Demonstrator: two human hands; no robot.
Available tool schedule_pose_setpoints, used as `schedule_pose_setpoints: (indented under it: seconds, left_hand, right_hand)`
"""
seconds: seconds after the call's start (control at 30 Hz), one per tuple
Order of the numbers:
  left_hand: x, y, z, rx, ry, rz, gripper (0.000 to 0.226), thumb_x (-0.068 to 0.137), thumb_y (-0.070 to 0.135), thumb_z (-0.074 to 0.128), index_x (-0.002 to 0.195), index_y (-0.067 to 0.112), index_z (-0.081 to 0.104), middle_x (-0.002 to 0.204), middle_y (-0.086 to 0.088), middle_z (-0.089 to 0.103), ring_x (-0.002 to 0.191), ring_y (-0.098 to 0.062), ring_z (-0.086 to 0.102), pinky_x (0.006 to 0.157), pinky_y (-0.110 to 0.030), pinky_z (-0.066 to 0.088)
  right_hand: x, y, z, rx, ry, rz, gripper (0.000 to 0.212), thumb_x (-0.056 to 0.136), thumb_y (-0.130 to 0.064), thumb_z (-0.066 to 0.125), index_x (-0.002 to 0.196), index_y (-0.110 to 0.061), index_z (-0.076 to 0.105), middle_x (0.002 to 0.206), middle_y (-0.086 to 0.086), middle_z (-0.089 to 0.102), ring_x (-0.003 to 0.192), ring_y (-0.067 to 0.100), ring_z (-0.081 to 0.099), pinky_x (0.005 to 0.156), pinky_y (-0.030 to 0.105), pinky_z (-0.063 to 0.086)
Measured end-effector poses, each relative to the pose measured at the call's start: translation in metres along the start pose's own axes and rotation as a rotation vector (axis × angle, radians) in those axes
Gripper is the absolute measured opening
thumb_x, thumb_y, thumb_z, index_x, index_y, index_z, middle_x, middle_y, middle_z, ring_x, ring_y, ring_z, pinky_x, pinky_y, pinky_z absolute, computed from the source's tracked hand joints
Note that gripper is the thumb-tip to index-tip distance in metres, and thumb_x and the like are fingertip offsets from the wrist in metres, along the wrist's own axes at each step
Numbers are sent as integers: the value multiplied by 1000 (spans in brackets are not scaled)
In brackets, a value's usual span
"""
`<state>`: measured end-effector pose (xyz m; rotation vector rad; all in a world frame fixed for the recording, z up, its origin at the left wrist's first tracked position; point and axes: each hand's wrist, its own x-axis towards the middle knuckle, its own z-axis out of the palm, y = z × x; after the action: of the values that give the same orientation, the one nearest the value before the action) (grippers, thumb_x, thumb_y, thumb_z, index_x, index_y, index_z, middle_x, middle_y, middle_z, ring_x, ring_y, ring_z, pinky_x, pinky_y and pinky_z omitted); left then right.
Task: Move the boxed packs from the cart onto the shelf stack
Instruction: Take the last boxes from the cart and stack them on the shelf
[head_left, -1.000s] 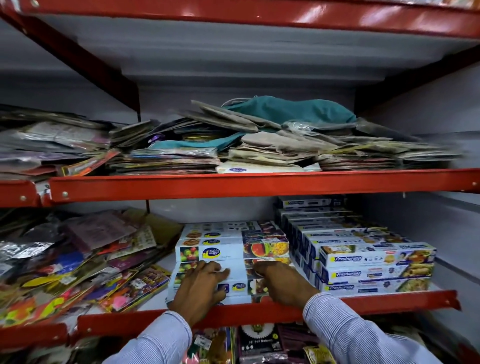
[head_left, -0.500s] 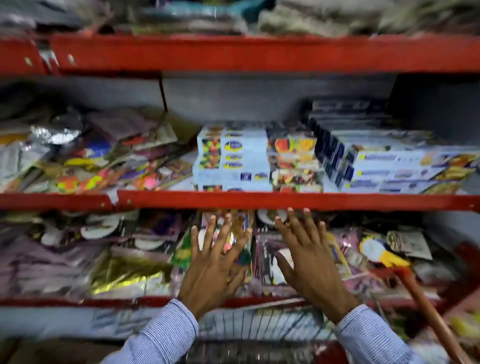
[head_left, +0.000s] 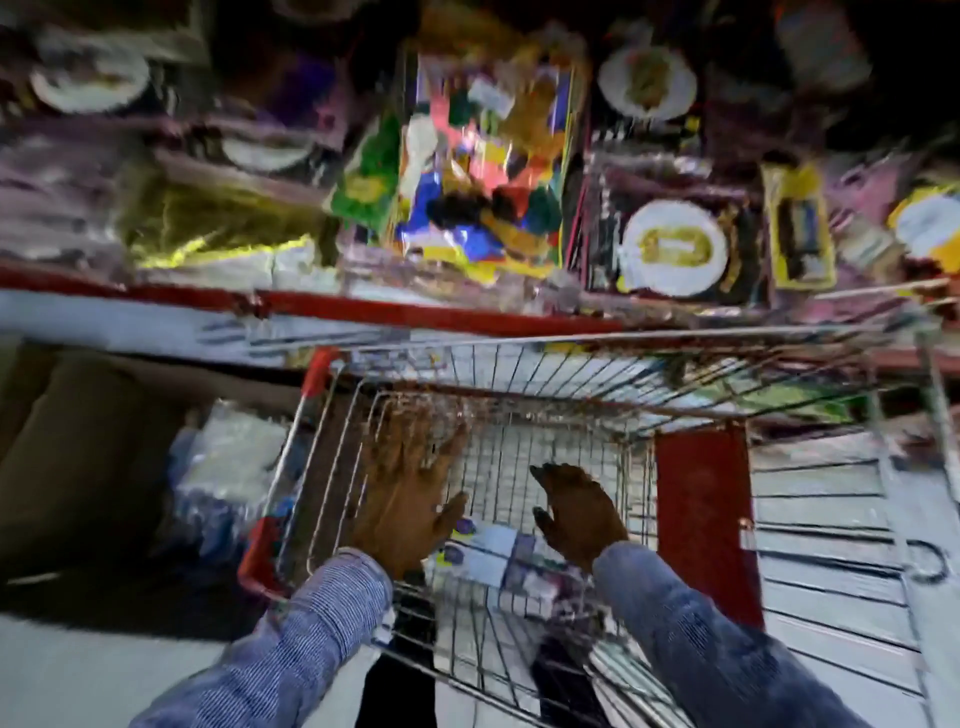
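I look down into a wire shopping cart (head_left: 597, 345) with red corner guards. Boxed packs (head_left: 493, 558), white with coloured printing, lie at the near bottom of its basket. My left hand (head_left: 410, 499) hovers inside the cart above the packs' left end, fingers spread and holding nothing. To the right, my right hand (head_left: 579, 512) hangs over the packs with fingers curled down and apart, also holding nothing. Neither hand touches the packs as far as the blurred frame shows. The shelf stack is out of view.
A red-edged low shelf (head_left: 415, 312) beyond the cart holds shiny packets and paper plates (head_left: 672, 249). A red panel (head_left: 701, 519) sits on the cart's right side. Wrapped white goods (head_left: 234, 457) and a brown carton (head_left: 78, 441) lie on the floor at the left.
My hands left the boxed packs on the shelf, dropped past the lower shelf and now reach into the cart. My view swung from the shelf down to the cart.
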<state>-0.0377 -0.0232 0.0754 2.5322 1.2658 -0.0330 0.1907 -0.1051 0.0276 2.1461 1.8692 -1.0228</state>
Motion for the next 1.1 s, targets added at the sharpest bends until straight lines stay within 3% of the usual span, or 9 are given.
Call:
schedule_pose_setpoints:
  seconds: [0.1, 0.23, 0.4, 0.53, 0.63, 0.73, 0.9, 1.0, 1.1]
  left_hand:
    - [-3, -12, 35, 6, -75, 10, 69, 93, 63, 24, 155, 33, 15, 163, -21, 16, 146, -49, 15, 113, -71, 10]
    - [-1, -29, 66, 25, -152, 46, 73, 87, 52, 45, 153, 33, 21, 158, -23, 29, 140, -50, 31, 104, -72, 30]
    - [1, -43, 85, 57, -198, 162, 75, 84, 37, 63, 151, 24, 30, 161, -20, 23, 142, -47, 29, 106, -73, 28]
    - [3, -41, 95, 33, -207, 320, 56, 87, 32, 58, 139, 18, 47, 150, -16, 44, 136, -39, 40, 108, -63, 34]
    - [0, -35, 117, 42, -273, 535, 41, 87, 30, 59, 125, 17, 56, 130, -9, 59, 115, -32, 53, 95, -50, 44]
    - [-2, -29, 146, 106, -450, 632, 36, 86, 30, 61, 118, 12, 58, 115, -13, 63, 102, -36, 60, 84, -47, 51]
    - [10, -16, 179, 140, -752, 482, 58, 83, 28, 73, 131, 4, 50, 127, -19, 57, 113, -41, 55, 92, -51, 49]
    - [17, -5, 182, 158, -809, 423, 42, 89, 10, 65, 128, 2, 51, 125, -20, 61, 112, -41, 59, 91, -52, 51]
    - [21, 0, 165, 126, -760, 387, 41, 90, 6, 62, 130, 0, 51, 126, -23, 62, 113, -42, 60, 93, -48, 49]
  right_hand:
    - [26, 3, 46, -4, -222, 51, 62, 99, -31, 49, 153, -14, 24, 158, 16, 30, 143, 34, 31, 115, 42, 31]
    - [52, 2, 89, -54, -366, 55, 55, 95, -33, 55, 144, -13, 41, 148, 16, 46, 135, 35, 43, 108, 45, 40]
    - [69, 9, 100, -36, -400, -29, 43, 88, -42, 60, 126, -21, 58, 127, 10, 61, 119, 34, 58, 96, 41, 49]
    - [78, 21, 95, -56, -457, -50, 48, 87, -36, 64, 129, -14, 53, 127, 12, 61, 115, 34, 59, 95, 41, 50]
    - [83, 29, 92, -77, -390, -12, 57, 84, -30, 67, 134, -12, 47, 127, 13, 61, 113, 33, 60, 94, 40, 51]
    - [83, 40, 83, -58, -269, 7, 61, 78, -29, 69, 133, -15, 48, 124, 12, 64, 107, 32, 63, 87, 36, 50]
    - [76, 52, 60, -35, -65, -48, 58, 81, -36, 66, 131, -13, 50, 123, 14, 65, 106, 35, 63, 85, 42, 54]
    - [67, 46, 42, -59, 45, -107, 53, 78, -40, 69, 122, -14, 58, 112, 14, 70, 98, 36, 67, 78, 40, 54]
    - [54, 33, 17, -73, 131, -169, 46, 75, -41, 68, 114, -17, 61, 102, 13, 72, 91, 33, 67, 70, 34, 50]
